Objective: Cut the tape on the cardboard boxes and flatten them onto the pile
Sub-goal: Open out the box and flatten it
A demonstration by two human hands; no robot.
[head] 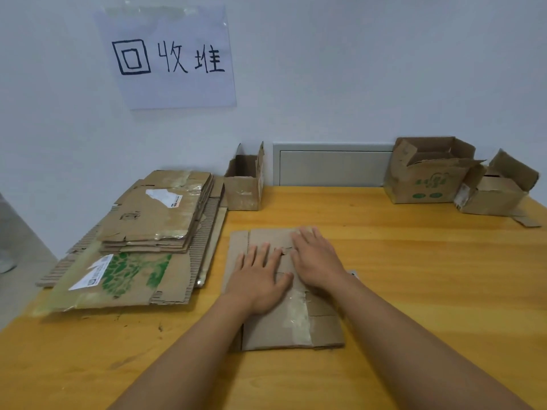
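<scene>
While flat: fingers (260, 255) on cardboard (278, 327).

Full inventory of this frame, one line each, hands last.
flattened box: 1, brown, table centre, under both hands
pile: 1 stack of flat cardboard, brown with some green print, table's left side
open boxes: 3, brown; one at the back beside the pile, two at back right
table: 1, yellow wood
sign: 1, white with black writing, on the wall
wall panel: 1, grey
left hand: flat, pressing
right hand: flat, pressing
</scene>
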